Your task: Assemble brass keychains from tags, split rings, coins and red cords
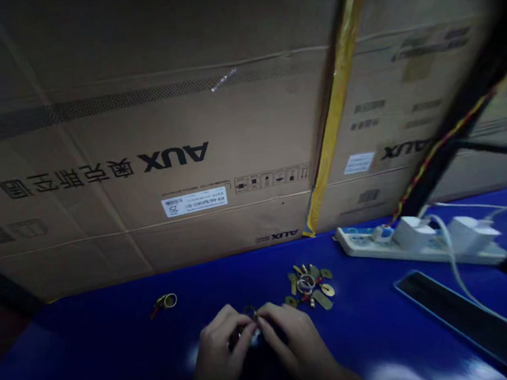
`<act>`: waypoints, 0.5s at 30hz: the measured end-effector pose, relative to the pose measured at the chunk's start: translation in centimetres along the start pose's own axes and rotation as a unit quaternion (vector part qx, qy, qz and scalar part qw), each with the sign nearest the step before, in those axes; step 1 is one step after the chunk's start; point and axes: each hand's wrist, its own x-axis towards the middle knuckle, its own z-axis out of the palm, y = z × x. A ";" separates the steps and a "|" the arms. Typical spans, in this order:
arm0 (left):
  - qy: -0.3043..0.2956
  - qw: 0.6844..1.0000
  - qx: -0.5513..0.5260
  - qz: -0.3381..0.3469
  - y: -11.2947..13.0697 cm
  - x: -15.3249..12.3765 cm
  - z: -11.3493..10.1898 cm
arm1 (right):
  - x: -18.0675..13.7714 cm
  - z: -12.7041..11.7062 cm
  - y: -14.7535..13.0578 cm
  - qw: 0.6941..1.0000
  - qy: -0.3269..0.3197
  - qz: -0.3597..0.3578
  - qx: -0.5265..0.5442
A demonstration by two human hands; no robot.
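Left hand point(224, 351) and right hand point(294, 341) both pinching a small ring point(250, 311), just left of brass charms point(309, 286) on a blue table point(113, 335).

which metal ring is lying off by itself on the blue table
The brass-coloured ring at far left, with a red bit at its end. The other ring lies bunched among the brass tags further right.

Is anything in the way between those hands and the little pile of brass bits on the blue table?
Nothing visible is. The right hand sits just below the pile of brass charms, with only the blue tabletop between them. The left hand is beside the right, slightly farther away.
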 end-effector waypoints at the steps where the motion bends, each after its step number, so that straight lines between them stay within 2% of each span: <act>1: -0.009 1.000 0.008 0.012 -0.1 0.0 -0.1 | 0.0 -0.1 0.0 1.000 -0.004 0.003 0.004; 7: -0.082 0.993 0.041 0.080 -0.6 0.0 -1.1 | 0.6 -1.1 -0.5 0.992 -0.037 0.055 0.108; 12: -0.094 0.988 0.033 0.114 -0.8 0.2 -1.6 | 0.7 -1.3 -0.7 0.965 -0.071 0.104 0.232; 15: -0.101 0.986 0.039 0.130 -0.9 0.3 -1.7 | 0.6 -1.2 -0.8 0.965 -0.062 0.104 0.231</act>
